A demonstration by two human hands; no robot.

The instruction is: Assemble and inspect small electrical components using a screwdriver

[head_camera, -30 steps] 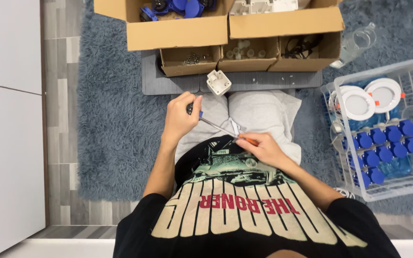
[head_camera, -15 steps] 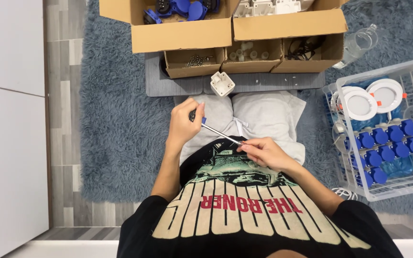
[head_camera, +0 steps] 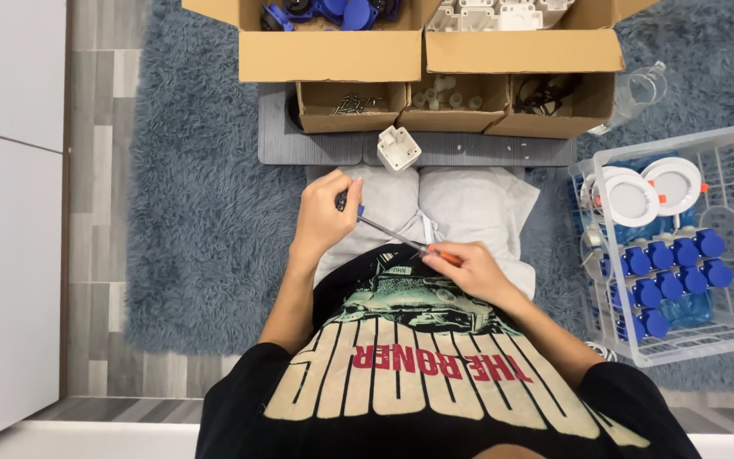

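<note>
My left hand [head_camera: 323, 219] is closed around a small blue part [head_camera: 348, 204] above my lap. My right hand [head_camera: 469, 269] grips a screwdriver [head_camera: 401, 239] by its orange handle, and the thin metal shaft runs up-left with its tip at the blue part in my left hand. Both hands hover over my light grey trousers [head_camera: 460, 204]. A small white plastic box [head_camera: 398, 148] lies just ahead of my knees on a grey board [head_camera: 316, 146].
Cardboard boxes [head_camera: 333, 55] at the top hold blue parts, white parts, screws and cables. To the right stands a white wire basket [head_camera: 728, 331] with blue caps and round white lamps. A clear bottle [head_camera: 639, 92] lies behind it. A blue-grey shaggy rug [head_camera: 197, 255] covers the floor.
The view has shifted slightly and both hands have sunk a little lower toward my lap. The screwdriver still points at the part in my left hand.
</note>
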